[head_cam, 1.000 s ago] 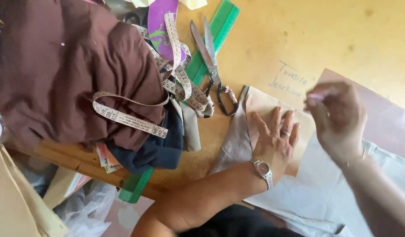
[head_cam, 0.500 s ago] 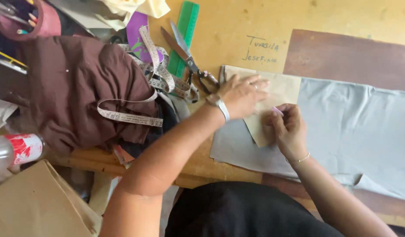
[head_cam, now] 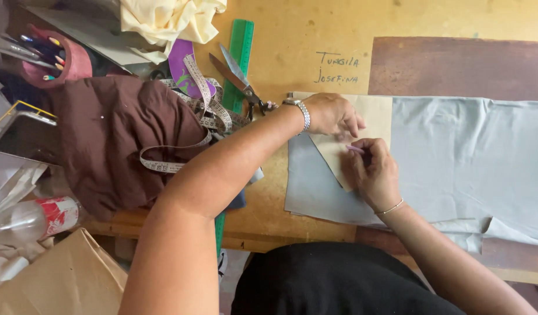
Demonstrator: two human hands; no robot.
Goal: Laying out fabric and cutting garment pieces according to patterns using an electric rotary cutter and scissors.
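Beige pattern paper (head_cam: 371,116) under both hands (head_cam: 350,140)

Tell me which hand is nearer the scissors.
Left. The left hand presses on the paper pattern just right of the scissors handles. The right hand sits lower and farther right, holding a pink chalk.

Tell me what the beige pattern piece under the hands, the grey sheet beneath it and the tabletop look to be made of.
Beige pattern piece: probably paper or thin card, matte, with stiff, straight-cut edges. Grey sheet: woven cloth by its look, matte, with soft creases and a limp folded corner. Tabletop: likely painted or laminated board, yellow and scuffed, handwriting on it. The left hand presses the piece flat; the right hand holds a small pink marker.
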